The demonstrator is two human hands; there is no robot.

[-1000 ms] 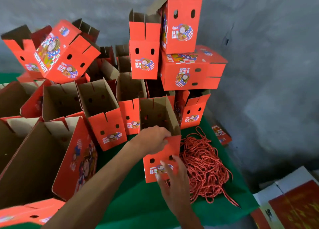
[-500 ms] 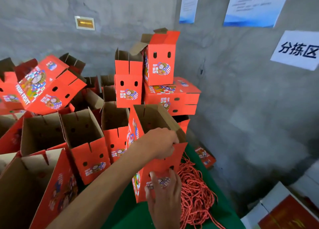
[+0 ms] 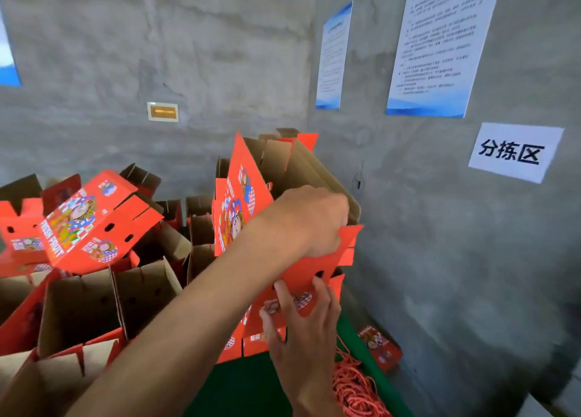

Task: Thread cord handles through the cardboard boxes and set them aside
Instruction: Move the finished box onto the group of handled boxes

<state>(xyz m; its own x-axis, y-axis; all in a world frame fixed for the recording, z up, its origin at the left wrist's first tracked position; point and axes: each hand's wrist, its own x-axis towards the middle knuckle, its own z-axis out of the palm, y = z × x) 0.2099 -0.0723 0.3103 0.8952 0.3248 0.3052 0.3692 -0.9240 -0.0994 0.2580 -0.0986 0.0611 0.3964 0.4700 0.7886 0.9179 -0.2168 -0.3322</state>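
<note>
Lifted well above the cord pile (image 3: 355,391) now, the box (image 3: 251,196) hangs from my left hand (image 3: 309,220) gripping its flap; my right hand (image 3: 301,319) steadies beneath, fingers spread, for stacking.

Left forearm (image 3: 176,331) bare, no sleeve visible. Both hands ungloved: left hand (image 3: 309,220), right hand (image 3: 303,331).
</note>
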